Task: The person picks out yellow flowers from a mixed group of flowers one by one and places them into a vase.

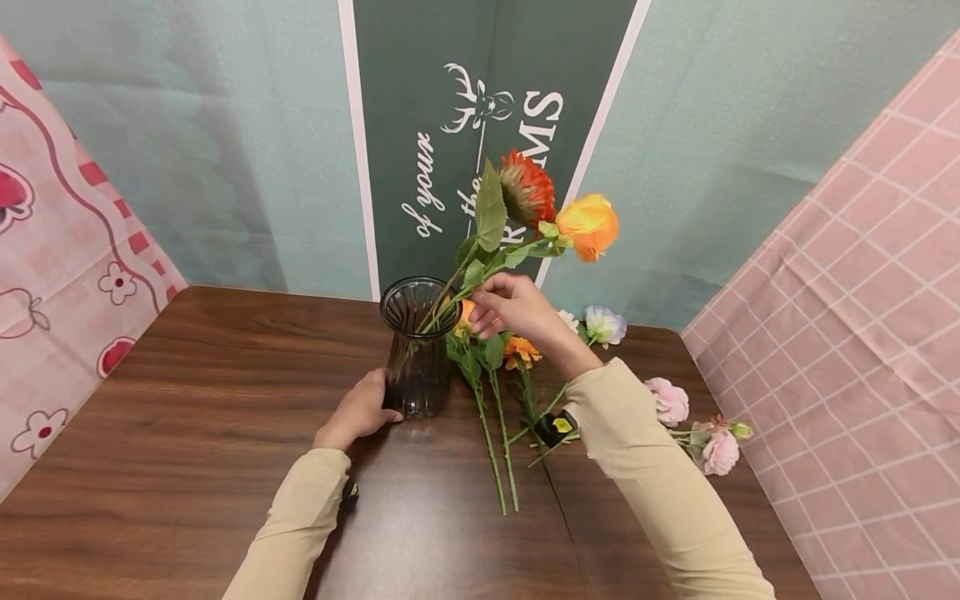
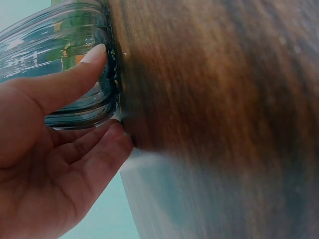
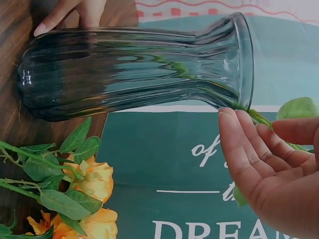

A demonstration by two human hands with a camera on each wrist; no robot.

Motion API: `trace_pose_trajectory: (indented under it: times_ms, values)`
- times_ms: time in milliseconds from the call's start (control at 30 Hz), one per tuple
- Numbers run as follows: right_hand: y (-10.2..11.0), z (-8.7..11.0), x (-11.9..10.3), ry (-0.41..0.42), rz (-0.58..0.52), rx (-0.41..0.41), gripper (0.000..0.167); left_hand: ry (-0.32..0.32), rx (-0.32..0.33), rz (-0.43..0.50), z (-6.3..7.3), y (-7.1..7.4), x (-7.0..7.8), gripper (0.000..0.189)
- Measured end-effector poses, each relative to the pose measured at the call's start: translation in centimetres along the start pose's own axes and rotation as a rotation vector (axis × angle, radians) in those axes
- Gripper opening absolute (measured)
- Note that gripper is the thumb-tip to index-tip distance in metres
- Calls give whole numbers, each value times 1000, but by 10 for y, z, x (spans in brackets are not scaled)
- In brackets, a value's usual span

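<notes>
A dark, ribbed glass vase [image 1: 417, 375] stands upright on the table, and my left hand [image 1: 366, 406] grips it low down. In the left wrist view the thumb lies across the vase [image 2: 82, 107] near its base, with the fingers on the other side. At the rim my right hand [image 1: 517, 312] pinches a green stem [image 3: 261, 118] between thumb and fingers. An orange rose [image 1: 588, 227] and a red-orange bloom [image 1: 528, 187] lean right above that hand, their stems running down into the vase mouth. The stem ends show blurred through the glass.
Orange flowers [image 1: 522, 352] with long green stems [image 1: 491, 450] lie just right of the vase. Pink flowers [image 1: 722, 452] and a pale blue-white flower [image 1: 604, 325] lie farther right. Behind the wooden table [image 1: 225, 400] hangs a green printed cloth [image 1: 420, 50].
</notes>
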State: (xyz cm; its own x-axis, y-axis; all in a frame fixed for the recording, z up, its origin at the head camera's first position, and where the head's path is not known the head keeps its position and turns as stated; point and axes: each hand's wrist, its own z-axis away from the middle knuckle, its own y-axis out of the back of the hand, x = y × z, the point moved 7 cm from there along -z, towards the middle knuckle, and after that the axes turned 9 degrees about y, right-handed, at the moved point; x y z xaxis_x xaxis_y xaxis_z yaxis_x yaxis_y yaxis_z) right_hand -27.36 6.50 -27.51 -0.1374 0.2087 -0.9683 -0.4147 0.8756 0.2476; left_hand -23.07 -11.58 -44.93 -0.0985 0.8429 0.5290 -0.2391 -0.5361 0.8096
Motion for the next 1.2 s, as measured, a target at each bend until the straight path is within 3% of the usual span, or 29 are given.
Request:
trace_pose_trajectory:
  times_ms: [567, 1200]
  values:
    - [-4, 2, 5, -19, 89, -72, 18, 6, 3, 1, 1, -1, 0, 76]
    - [13, 14, 20, -28, 94, -63, 24, 3, 12, 11, 0, 1, 0, 74]
